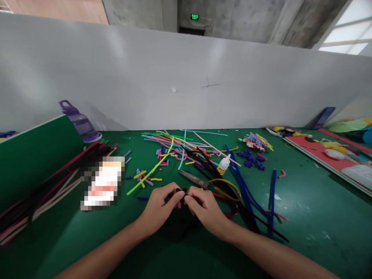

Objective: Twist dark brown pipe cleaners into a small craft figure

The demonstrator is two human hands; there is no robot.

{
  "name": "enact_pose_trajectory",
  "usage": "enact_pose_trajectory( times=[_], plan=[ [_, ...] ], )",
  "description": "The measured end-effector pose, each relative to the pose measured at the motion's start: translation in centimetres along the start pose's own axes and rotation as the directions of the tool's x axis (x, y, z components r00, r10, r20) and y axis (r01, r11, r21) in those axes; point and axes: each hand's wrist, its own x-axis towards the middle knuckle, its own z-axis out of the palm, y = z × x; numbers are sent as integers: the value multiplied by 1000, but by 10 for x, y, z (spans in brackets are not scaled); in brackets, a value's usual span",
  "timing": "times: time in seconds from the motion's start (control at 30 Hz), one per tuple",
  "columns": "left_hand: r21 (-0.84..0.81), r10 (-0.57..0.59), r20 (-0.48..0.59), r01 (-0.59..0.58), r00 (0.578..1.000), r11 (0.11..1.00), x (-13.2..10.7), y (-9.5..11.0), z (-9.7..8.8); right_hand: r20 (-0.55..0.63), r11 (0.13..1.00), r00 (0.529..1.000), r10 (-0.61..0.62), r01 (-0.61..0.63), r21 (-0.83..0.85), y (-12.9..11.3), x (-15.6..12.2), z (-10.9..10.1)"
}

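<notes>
My left hand [162, 205] and my right hand [207, 207] meet at the middle of the green table. Between their fingertips they pinch a short dark pipe cleaner [184, 192], bent or curled; its exact shape is mostly hidden by the fingers. Just beyond my right hand lies a pair of scissors [200, 181], blades pointing to the upper left, with yellow and red showing on the handles. Dark pipe cleaners [207, 164] run under and past the scissors. A small white glue bottle [224, 164] with a yellow label stands behind them.
Colourful pipe cleaners [154, 170] and cut pieces scatter ahead. Blue pipe cleaners [273, 193], a purple twisted bunch [252, 159] and a pastel bunch [255, 142] lie right. Left are a green board [37, 151], longer strands and a purple bottle [83, 124]. A white partition [145, 85] closes the back.
</notes>
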Motion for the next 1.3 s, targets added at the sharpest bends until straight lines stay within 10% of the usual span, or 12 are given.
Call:
enact_pose_trajectory(
  times=[0.5, 1.3],
  plan=[
    [21, 57, 176, -61, 983, 998, 0, 5, -1, -47, 987, 997, 56, -48, 156, -3, -2, -4],
    [-8, 99, 118, -99, 988, 995, 1, 6, -3, 34, 995, 999, 22, -25, 101, 5, -1, -4]
  ],
)
